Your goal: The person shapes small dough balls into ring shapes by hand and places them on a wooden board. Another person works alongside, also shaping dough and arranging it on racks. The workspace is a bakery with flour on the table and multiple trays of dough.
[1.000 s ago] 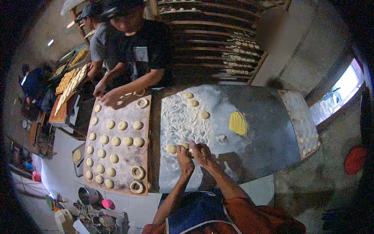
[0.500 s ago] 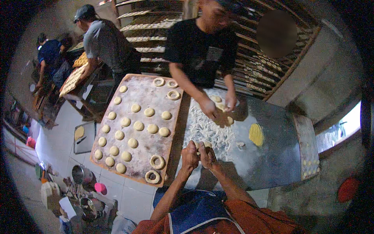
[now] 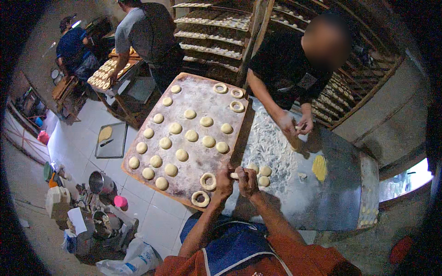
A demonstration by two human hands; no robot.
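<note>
A small piece of pale dough (image 3: 235,175) is pinched between my two hands. My left hand (image 3: 223,182), fingers closed on it, is at the right edge of a floured wooden board (image 3: 193,99). My right hand (image 3: 248,182) is closed on the dough's other side, over the floured metal table (image 3: 340,193). Just beyond and right of it sit three dough balls (image 3: 264,170). On the board lie several round dough pieces (image 3: 182,155) in rough rows, dough rings at its far right corner, and two more rings (image 3: 208,181) near my left hand.
Across the table a co-worker's hands (image 3: 297,125) work close together. Loose flour (image 3: 269,142) and a flat yellow mass (image 3: 319,168) lie on the table. Loaded racks (image 3: 212,37) stand behind. Pots (image 3: 101,182) and a plastic bag (image 3: 133,260) sit at lower left.
The view has turned, shifting the scene right. My hands have moved left to the board's edge with dough between them; dough balls now show beside my right hand.
</note>
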